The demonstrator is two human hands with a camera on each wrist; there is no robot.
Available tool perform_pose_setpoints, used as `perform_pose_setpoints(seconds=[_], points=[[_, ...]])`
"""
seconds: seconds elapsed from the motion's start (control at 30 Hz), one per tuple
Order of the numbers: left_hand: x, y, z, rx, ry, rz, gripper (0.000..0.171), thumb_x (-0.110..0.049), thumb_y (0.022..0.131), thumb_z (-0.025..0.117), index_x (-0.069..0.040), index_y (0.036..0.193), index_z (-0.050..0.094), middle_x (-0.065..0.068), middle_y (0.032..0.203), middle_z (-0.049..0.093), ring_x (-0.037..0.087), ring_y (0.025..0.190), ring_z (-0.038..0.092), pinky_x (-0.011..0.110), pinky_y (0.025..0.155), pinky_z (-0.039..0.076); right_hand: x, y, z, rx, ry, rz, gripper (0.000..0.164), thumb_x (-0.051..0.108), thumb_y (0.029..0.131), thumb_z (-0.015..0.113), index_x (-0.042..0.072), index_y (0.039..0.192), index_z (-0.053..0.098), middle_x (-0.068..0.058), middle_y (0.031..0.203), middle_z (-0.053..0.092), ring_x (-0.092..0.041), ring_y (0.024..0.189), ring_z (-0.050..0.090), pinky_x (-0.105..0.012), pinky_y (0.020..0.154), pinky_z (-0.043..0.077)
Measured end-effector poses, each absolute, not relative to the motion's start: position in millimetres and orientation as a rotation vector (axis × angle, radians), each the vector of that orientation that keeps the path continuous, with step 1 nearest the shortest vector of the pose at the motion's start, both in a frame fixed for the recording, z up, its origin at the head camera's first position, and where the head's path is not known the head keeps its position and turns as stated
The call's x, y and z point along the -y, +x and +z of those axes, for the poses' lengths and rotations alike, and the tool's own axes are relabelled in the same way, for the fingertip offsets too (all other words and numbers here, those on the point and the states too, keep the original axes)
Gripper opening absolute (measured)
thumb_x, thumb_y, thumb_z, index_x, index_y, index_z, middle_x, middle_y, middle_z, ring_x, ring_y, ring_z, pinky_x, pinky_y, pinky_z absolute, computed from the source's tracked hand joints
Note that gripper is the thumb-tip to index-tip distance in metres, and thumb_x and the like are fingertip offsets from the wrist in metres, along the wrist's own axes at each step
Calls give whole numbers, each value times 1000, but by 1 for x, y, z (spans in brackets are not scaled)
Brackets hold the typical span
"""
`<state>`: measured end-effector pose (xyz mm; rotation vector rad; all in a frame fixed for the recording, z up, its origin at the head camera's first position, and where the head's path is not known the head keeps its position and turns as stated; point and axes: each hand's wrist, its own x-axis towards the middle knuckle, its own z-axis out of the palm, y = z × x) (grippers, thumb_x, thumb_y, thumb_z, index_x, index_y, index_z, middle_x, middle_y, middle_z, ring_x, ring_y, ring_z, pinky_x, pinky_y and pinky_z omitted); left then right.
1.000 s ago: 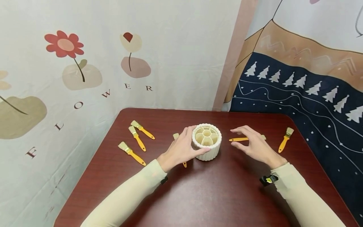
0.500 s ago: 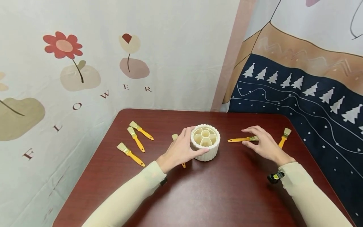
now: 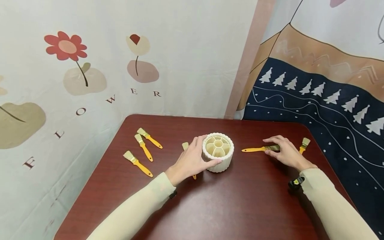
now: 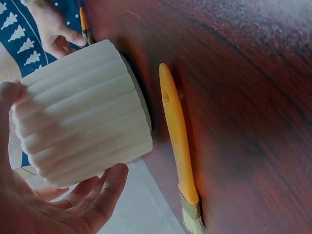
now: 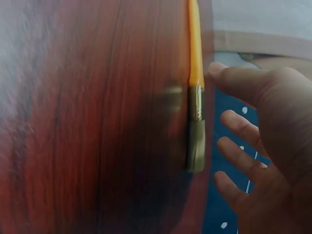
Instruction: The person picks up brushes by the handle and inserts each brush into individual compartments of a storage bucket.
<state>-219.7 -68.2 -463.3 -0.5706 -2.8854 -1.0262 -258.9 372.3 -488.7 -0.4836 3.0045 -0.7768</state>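
My left hand [image 3: 190,161] grips a cream, ribbed round holder [image 3: 221,166] standing on the table, thumb at its near side and fingers at the far left. Petal-shaped compartments ring a central hole in its top, and no brush stands in them. Beneath the left hand lies a yellow-handled paintbrush [image 4: 176,136], partly covered in the head view. To the right, my right hand [image 3: 286,154] hovers over another paintbrush [image 3: 253,150], thumb and fingers spread at its metal band and bristles. In the right wrist view the fingertips [image 5: 218,68] are apart from that brush.
Several more paintbrushes lie about the dark red table [image 3: 204,213]: three at the left, such as the nearest brush [image 3: 138,164], and a far-right brush [image 3: 304,144] partly behind the right hand. Printed cloth [image 3: 192,83] hangs along the table's back edge.
My right hand has moved right along the brush, from its handle to its bristle end, and lower. The left hand keeps its hold on the holder.
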Motion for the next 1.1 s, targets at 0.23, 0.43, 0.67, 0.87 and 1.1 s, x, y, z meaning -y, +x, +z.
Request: perform_pose_setpoints(seconds=[0.23,0.43,0.67,0.87,1.1], points=[[67,-221,-460,2859,-611,-1019,111,-77,92,87,-24,177,40,7,168,58,28,142,70,54,110,66,-383,-264,-491,-2966,-411,-774,47,20,109,85,10,153,75,-29,159,61,-57,148,48,-83,123,39],[66,-219,-464,2883,-602,-985,112,-79,91,87,-26,177,40,6,169,57,33,133,70,53,106,66,-386,-263,-495,-2959,-403,-757,40,20,108,85,7,146,80,-31,155,63,-57,144,53,-81,121,39],[68,-217,-462,2877,-601,-969,113,-81,91,86,-23,177,40,7,169,57,33,133,71,54,107,66,-380,-265,-498,-2987,-407,-752,33,21,107,87,7,137,84,-29,153,64,-55,143,54,-80,121,42],[69,-217,-462,2882,-591,-947,114,-80,91,86,-22,177,40,8,170,57,34,134,72,55,107,66,-370,-264,-499,-3009,-430,-733,28,21,107,87,8,132,85,-26,150,68,-53,141,55,-80,122,42],[70,-217,-460,2890,-603,-932,114,-80,92,85,-21,177,39,7,171,56,30,136,73,52,107,67,-358,-261,-499,-3004,-404,-758,27,24,110,84,9,132,82,-20,140,76,-45,130,67,-75,118,53]])
